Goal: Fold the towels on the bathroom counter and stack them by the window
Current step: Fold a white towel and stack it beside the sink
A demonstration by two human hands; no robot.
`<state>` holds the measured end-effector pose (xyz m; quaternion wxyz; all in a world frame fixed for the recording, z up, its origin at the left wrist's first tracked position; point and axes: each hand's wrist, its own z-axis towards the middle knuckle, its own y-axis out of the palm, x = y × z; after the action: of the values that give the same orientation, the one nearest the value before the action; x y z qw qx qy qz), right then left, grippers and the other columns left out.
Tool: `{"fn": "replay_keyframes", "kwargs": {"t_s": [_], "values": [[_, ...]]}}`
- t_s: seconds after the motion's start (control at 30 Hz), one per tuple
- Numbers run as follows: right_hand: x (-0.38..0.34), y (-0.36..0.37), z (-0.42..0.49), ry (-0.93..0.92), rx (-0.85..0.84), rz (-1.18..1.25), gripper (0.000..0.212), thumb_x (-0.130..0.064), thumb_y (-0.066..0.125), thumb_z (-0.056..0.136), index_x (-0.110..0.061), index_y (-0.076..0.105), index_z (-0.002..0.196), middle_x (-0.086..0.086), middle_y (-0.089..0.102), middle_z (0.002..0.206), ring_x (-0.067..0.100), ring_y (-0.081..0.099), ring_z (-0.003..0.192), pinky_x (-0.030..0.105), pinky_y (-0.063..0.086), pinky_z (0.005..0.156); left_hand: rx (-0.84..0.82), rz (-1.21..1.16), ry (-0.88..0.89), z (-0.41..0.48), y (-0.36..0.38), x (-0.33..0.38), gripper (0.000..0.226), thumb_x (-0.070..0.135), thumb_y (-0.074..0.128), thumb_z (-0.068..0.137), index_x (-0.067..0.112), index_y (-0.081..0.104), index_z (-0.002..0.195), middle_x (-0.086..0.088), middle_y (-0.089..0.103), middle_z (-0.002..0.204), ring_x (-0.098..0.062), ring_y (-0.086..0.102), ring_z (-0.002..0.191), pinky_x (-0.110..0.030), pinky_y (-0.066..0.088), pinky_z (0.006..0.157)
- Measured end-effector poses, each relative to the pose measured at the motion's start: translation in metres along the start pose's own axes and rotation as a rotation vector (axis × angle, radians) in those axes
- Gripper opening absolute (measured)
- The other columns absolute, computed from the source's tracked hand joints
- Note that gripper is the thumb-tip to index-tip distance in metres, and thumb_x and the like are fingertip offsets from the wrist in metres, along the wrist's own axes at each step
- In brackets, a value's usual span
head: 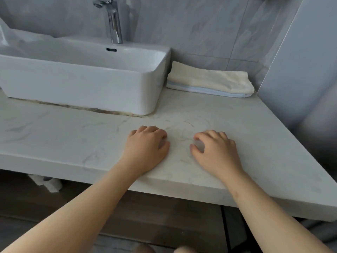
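Observation:
Two folded towels lie stacked at the back right of the marble counter (73, 136), beside the sink. The cream towel (209, 79) is on top and a light blue towel (206, 90) shows as a thin edge beneath it. My left hand (147, 148) rests on the bare counter near the front edge, fingers curled under, holding nothing. A short gap to its right, my right hand (215, 152) rests on the counter too, fingers bent and slightly apart, empty. Both hands are well in front of the towels.
A white rectangular basin (82, 84) sits on the counter at the left, with a chrome faucet (113, 21) behind it. Grey tiled wall runs along the back and angles in at the right. Something white (47, 183) lies on the floor under the counter.

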<state>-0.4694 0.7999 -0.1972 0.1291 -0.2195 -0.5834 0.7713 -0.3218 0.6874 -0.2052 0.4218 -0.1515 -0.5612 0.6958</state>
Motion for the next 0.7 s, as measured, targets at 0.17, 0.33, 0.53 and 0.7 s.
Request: {"fn": "replay_keyframes", "kwargs": {"t_s": [0.17,0.33,0.53,0.7], "values": [[-0.008,0.003,0.023,-0.080,-0.041,0.059,0.033,-0.044,0.051,0.089,-0.029,0.058,0.118,-0.008,0.053,0.124,0.020,0.043,0.118,0.032,0.034,0.094,0.020,-0.018,-0.057,0.009,-0.002,-0.007,0.045,0.042,0.044,0.087,0.026,0.049,0.128,0.004,0.066,0.101,-0.026,0.057,0.104,-0.035,0.040,0.087],[-0.034,-0.006,0.062,-0.195,-0.134,0.208,0.037,-0.043,0.050,0.090,-0.026,0.057,0.122,-0.007,0.051,0.127,0.017,0.047,0.120,0.029,0.036,0.094,0.008,0.079,-0.109,0.018,-0.018,-0.027,0.039,0.043,0.041,0.078,0.022,0.068,0.096,0.005,0.069,0.081,-0.023,0.068,0.072,-0.034,0.052,0.064],[-0.071,-0.033,0.081,-0.308,-0.360,0.260,0.038,-0.042,0.046,0.094,-0.028,0.049,0.129,-0.012,0.042,0.136,0.012,0.040,0.124,0.027,0.037,0.097,-0.120,0.118,-0.256,0.016,-0.062,-0.042,0.036,0.042,0.045,0.080,0.021,0.070,0.093,0.006,0.070,0.084,-0.019,0.068,0.071,-0.033,0.052,0.064],[-0.108,-0.050,0.089,-0.394,-0.475,0.293,0.037,-0.042,0.046,0.093,-0.029,0.049,0.128,-0.012,0.043,0.136,0.012,0.040,0.124,0.027,0.038,0.096,-0.136,0.082,-0.385,-0.001,-0.101,-0.055,0.023,0.028,0.071,0.079,0.018,0.070,0.100,0.001,0.071,0.094,-0.025,0.068,0.084,-0.038,0.052,0.073]]}}
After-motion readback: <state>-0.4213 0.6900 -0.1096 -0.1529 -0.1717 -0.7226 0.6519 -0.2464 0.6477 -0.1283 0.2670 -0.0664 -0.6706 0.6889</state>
